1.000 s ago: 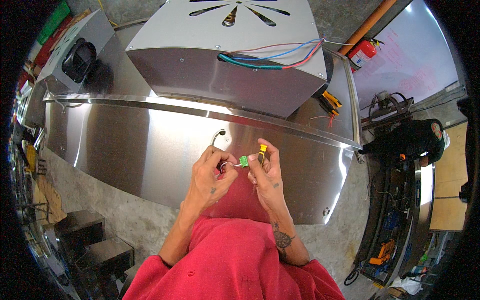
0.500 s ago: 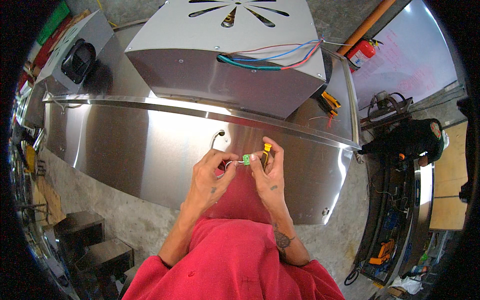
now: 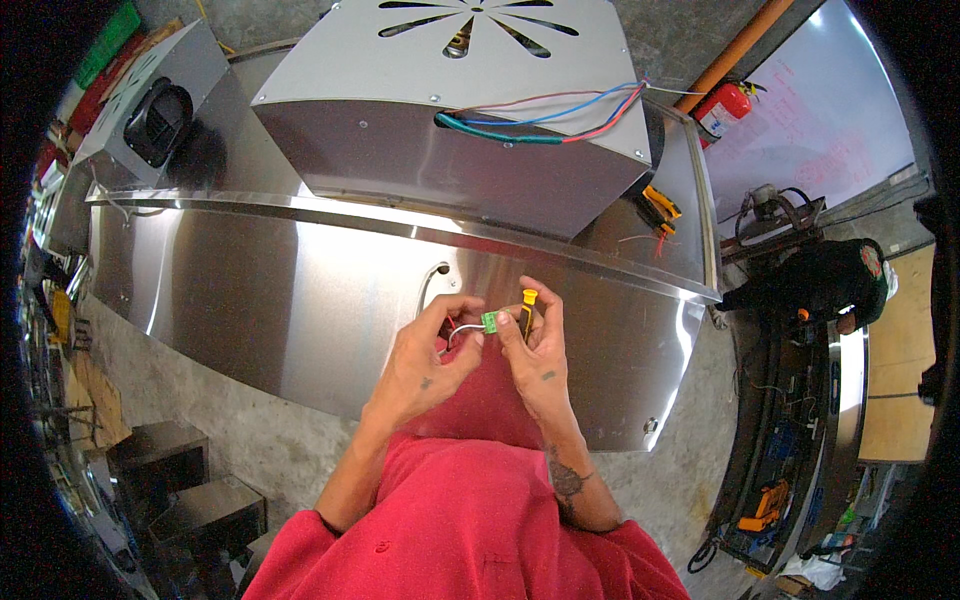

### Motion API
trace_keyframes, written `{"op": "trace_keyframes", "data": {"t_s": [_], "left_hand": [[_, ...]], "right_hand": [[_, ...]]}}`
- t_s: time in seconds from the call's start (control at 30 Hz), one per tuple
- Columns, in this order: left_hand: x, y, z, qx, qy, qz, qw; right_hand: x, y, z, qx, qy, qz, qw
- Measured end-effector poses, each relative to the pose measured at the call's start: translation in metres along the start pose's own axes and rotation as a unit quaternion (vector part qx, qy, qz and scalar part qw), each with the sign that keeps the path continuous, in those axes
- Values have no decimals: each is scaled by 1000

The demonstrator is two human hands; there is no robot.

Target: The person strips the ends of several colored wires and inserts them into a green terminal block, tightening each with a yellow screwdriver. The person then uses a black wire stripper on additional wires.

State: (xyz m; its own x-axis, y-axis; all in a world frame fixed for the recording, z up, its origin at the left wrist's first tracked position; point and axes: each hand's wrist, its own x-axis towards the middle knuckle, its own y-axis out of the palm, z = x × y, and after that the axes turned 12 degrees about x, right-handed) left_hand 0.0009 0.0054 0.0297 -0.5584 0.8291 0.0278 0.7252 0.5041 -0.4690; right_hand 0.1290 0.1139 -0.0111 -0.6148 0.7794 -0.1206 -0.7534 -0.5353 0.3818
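My left hand [image 3: 418, 350] is beside a short bundle of wires, its thumb and forefinger apart. In that gap show a red wire [image 3: 449, 324] and a white wire [image 3: 463, 328]; the white one runs into a small green terminal block [image 3: 489, 322]. My right hand [image 3: 535, 345] pinches the block with its thumb and also keeps a small yellow-and-black screwdriver [image 3: 528, 308] upright among its fingers. A grey cable [image 3: 424, 290] comes out of a hole in the metal panel [image 3: 250, 290] and passes behind my left hand, where its lower part is hidden.
Beyond the panel stands a grey metal housing [image 3: 430, 150] with loose blue, red and green wires [image 3: 560, 125] on top. Yellow-handled pliers [image 3: 660, 205] lie to its right. A second housing [image 3: 160, 100] is at left. At right are a fire extinguisher [image 3: 722, 108] and a person in black [image 3: 820, 285].
My left thumb and forefinger have spread apart from the white wire, baring more of it. The terminal block and screwdriver have shifted slightly left and down with my right hand.
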Motion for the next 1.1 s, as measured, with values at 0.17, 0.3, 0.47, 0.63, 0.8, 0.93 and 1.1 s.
{"op": "trace_keyframes", "data": {"t_s": [0.17, 0.3, 0.47, 0.63, 0.8, 0.93, 1.1], "left_hand": [[0, 8, 11, -27, 15, 11, 999], [-2, 9, 19, -50, -30, 24, 998], [-3, 15, 18, -100, -53, 34, 993], [-2, 16, 18, -90, -51, 42, 994], [-4, 14, 18, -86, -36, 49, 994], [-5, 11, 12, -69, -35, 54, 996], [-5, 11, 9, -79, -56, 60, 994]], "right_hand": [[-4, 0, 2, -32, 18, 20, 999], [3, -25, 8, -108, 10, 26, 994], [3, -8, 44, -29, -217, 25, 975], [-4, 7, 45, 18, -257, 1, 966], [-3, 7, 32, 15, -246, 5, 969], [-1, 9, 29, 8, -259, 9, 966], [0, 7, 29, -22, -276, 14, 961]]}}
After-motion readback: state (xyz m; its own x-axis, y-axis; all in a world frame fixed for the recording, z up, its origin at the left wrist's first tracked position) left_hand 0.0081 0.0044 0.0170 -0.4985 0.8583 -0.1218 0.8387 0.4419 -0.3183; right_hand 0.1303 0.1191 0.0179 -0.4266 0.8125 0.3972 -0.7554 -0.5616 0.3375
